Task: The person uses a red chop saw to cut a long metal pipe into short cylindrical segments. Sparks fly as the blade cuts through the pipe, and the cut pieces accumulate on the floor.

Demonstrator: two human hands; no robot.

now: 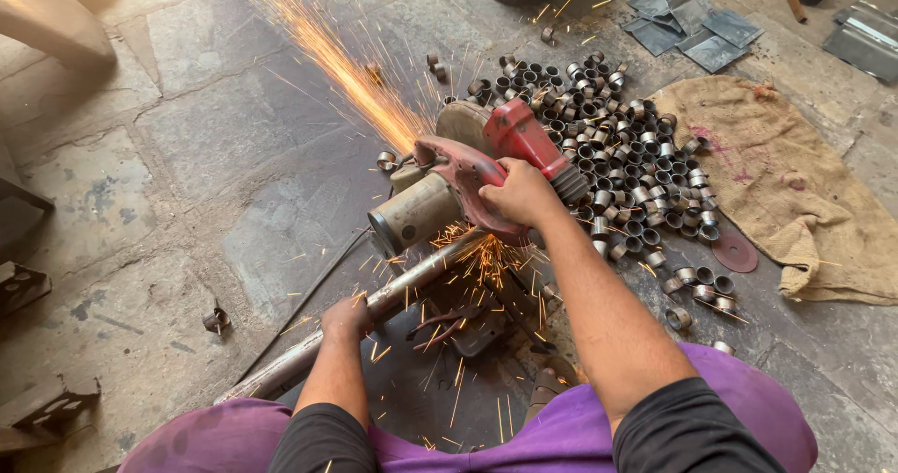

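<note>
A red chop saw [486, 160] with a grey motor drum [412, 216] sits low on the stone floor, its blade down on a long metal pipe [393, 291]. My right hand [519, 192] grips the saw's red handle from above. My left hand [346, 319] presses on the pipe, to the left of the cut. Orange sparks [346, 66] stream up and to the far left from the blade, and smaller ones scatter around the cut. My purple-clad knees fill the bottom edge.
A heap of several short cut pipe rings [608, 155] lies right of the saw. A burlap sack [786, 183] is spread further right, with a round cutting disc [736, 250] beside it. Metal sheets [692, 24] lie at the top right. A power cable [309, 300] runs left of the pipe.
</note>
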